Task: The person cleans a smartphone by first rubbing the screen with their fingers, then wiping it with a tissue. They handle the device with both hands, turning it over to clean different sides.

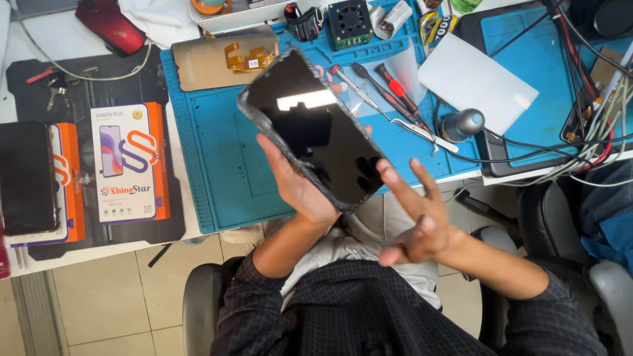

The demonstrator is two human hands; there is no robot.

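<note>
**Phone held up over the repair mat, free hand poised at its lower edge**

A blue work mat [217, 158] covers the middle of the bench, with a second blue mat [534, 59] to the right under a tangle of cables [593, 142]. Above the first mat, the left hand [297, 188] cradles a dark phone [310, 128] from underneath, palm up, fingers curled along its left edge and the glossy screen tilted toward the camera. The right hand [415, 221] hovers just off the phone's lower corner, holding nothing: two fingers spread and raised, the others folded loosely toward the palm. One fingertip looks close to the glass; contact cannot be confirmed.

Handling a slick, glassy slab like this seems best done over the mat, with the supporting palm flat under the back and any touch from the free hand light and near the edge.

Left of the mat lie two orange-and-white boxes [128, 161], one with another dark phone [28, 177] lying on top. A white sheet [478, 82], a brown panel [211, 62], screwdrivers [395, 92] and tweezers [422, 130] rest behind.
</note>
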